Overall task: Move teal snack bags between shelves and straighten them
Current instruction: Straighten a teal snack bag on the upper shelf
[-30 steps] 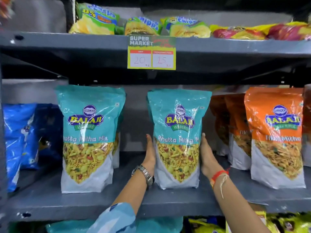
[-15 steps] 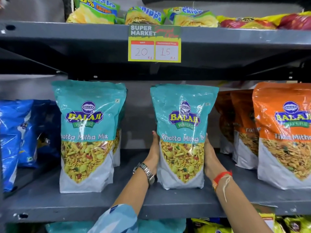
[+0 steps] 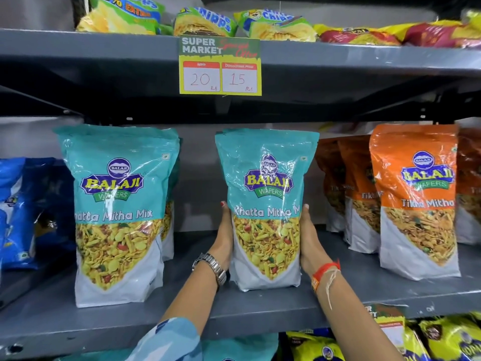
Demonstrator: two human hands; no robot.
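A teal snack bag [image 3: 268,204] stands upright in the middle of the grey middle shelf [image 3: 260,313]. My left hand [image 3: 223,238] presses flat against its left side and my right hand [image 3: 308,241] against its right side, so both hold it. A second teal snack bag [image 3: 117,209] stands upright to the left, with another teal bag partly hidden behind it. More teal bags [image 3: 239,347] show on the shelf below, mostly hidden by my left sleeve.
Orange snack bags [image 3: 416,201] stand in rows at the right, blue bags [image 3: 23,212] at the left. A yellow price tag [image 3: 220,66] hangs from the upper shelf, which carries chip packets [image 3: 203,22]. Yellow packets [image 3: 442,340] lie below right.
The held teal bag has come forward toward the shelf's front edge between both hands, and the view has drawn closer. The left teal bag has not moved.
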